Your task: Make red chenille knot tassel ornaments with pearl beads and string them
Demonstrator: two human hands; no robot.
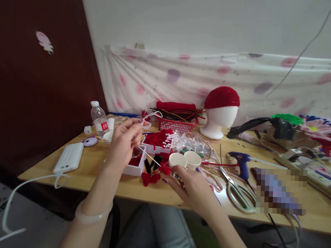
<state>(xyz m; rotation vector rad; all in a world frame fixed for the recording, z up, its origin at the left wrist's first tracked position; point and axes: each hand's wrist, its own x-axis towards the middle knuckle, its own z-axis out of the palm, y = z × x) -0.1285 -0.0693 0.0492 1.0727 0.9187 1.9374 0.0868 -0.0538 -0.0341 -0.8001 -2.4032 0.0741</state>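
Inspected at a cluttered light wooden worktable [104, 176] set against a draped spotted cloth.

Left hand [124, 140] raised above the table, fingertips pinched together on a thin white wire or thread [152, 115] that loops up toward the back and runs down in a straight strand toward the centre. Whether anything is strung on it cannot be told at this size. Pale translucent bangle [93, 217] noted on the left wrist.

Right hand [191, 190] low near the front edge, fingers slightly curled and apart, tips touching or just short of small dark beads beside two small white paper cups [184, 159]. Whether a bead is actually gripped cannot be told.

Materials laid out: shallow white box [138, 166] holding red fuzzy pieces just below the left hand; red bow-shaped fuzzy pieces [150, 178] on the table between the hands; cluster of white pearl stamens [170, 139] behind; red plastic basket of chenille stems [179, 122] at the back.

Judged progress: early to middle. White foam mannequin head with a red covered crown [220, 111] appears a finished base; small red parts appear pre-made; wire assembly in hand appears incomplete, with beads and pearls largely unused.

Also present: blue hot glue gun [241, 161], pale green-handled scissors [237, 191], clear water bottle [99, 120], white power bank [69, 157] with cable.
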